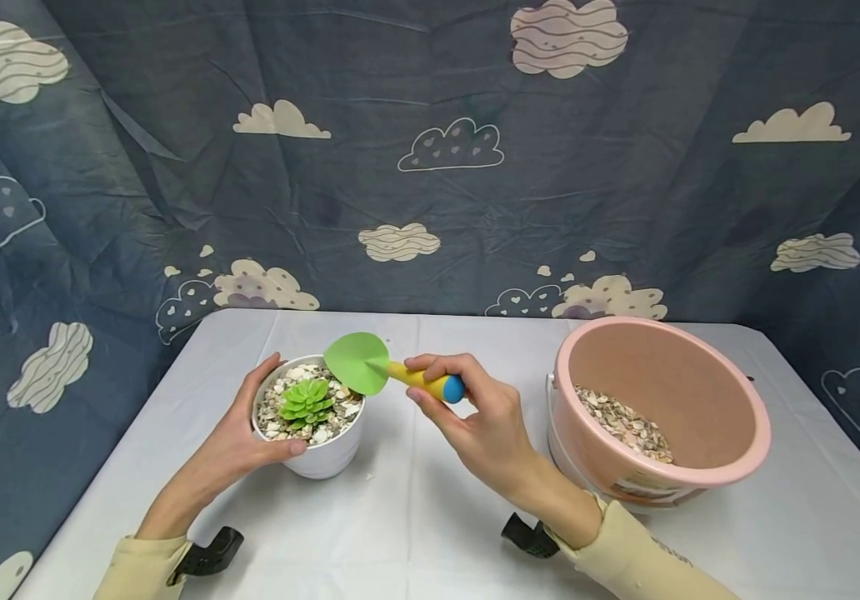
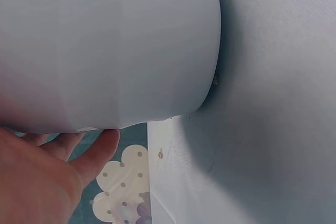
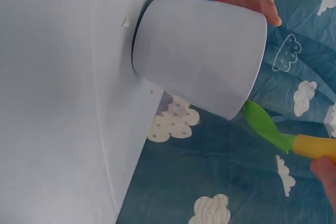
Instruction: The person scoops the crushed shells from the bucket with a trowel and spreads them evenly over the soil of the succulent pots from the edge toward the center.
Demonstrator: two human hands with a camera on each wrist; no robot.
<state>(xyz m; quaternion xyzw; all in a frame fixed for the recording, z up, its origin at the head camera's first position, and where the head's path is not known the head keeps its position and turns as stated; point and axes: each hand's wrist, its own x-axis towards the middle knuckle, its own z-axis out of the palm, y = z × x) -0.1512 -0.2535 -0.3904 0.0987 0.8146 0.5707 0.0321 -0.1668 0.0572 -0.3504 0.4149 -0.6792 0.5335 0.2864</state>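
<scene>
A white pot point(image 1: 325, 461) stands on the table, filled with pale gravel point(image 1: 273, 407) around a green succulent point(image 1: 307, 403). My left hand point(image 1: 242, 429) holds the pot from its left side, thumb at the front of the rim and fingers round the back. In the left wrist view the fingers point(image 2: 100, 153) lie along the pot's wall. With my right hand point(image 1: 493, 417) I grip the yellow and blue handle of a toy trowel point(image 1: 358, 363). The trowel's green blade is over the pot's right rim; in the right wrist view it meets the rim's edge.
A pink bucket point(image 1: 662, 478) with gravel point(image 1: 625, 425) at its bottom stands on the right of the white-covered table point(image 1: 430, 533). Small stone bits lie on the cloth near the pot. A dark cloud-patterned curtain point(image 1: 460, 217) hangs behind.
</scene>
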